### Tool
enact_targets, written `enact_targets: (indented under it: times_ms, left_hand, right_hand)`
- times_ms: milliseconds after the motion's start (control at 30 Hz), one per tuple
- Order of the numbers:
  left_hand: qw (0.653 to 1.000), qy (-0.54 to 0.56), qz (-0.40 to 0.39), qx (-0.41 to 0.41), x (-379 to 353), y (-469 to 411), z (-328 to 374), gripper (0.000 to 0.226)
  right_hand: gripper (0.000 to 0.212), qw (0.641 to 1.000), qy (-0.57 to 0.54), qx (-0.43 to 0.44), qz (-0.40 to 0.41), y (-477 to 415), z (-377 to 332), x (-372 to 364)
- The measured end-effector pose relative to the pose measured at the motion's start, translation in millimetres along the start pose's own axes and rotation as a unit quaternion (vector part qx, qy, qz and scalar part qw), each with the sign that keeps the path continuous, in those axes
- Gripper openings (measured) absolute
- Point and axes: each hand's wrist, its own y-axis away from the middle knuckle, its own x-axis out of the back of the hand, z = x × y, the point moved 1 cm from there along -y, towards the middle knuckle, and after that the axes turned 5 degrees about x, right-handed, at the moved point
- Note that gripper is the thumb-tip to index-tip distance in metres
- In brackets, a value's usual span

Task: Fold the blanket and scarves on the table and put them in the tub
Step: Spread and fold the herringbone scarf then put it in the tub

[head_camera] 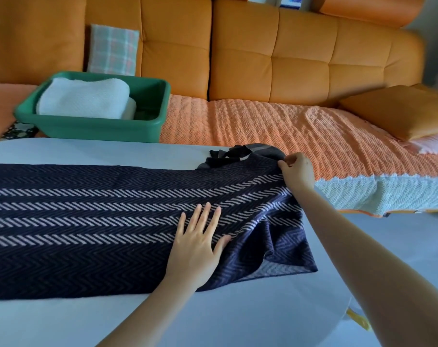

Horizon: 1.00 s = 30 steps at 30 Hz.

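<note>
A dark navy scarf (87, 214) with pale herringbone stripes lies spread lengthwise across the white table (62, 154). My left hand (198, 241) presses flat on its right part, fingers straight. My right hand (297, 169) pinches the scarf's far right corner at the table's back edge. A second scarf (238, 154), black and grey, lies bunched just behind that corner. The green tub (92, 126) stands on the sofa at the back left and holds a folded white blanket (85, 97).
An orange sofa (275, 58) with an orange and white quilted cover (275, 131) runs behind the table. A plaid cushion (112, 48) leans behind the tub. An orange pillow (398, 113) lies at the right. Something yellow (358, 319) shows below the table's right edge.
</note>
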Motion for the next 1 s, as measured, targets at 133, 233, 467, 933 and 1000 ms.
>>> enact_targets:
  times_ms: [133,233,467,933,1000]
  left_hand:
    - [1.000,0.002,0.003,-0.006,2,1,0,0.074]
    - [1.000,0.004,0.011,0.003,1,1,0,0.073]
    - [1.000,0.004,-0.003,0.003,0,-1,1,0.079]
    - [1.000,-0.003,-0.018,0.011,1,-2,0,0.081]
    - [1.000,-0.003,-0.017,0.010,1,-1,0,0.081]
  right_hand:
    - [0.031,0.998,-0.025,0.058,0.004,14,0,20]
    - [0.018,0.986,-0.040,0.162,-0.025,63,8,36]
    - [0.032,0.959,-0.006,0.243,-0.146,171,76,45]
    - [0.005,0.950,0.107,0.280,-0.085,175,120,96]
    - [0.003,0.951,0.108,0.272,-0.095,174,118,100]
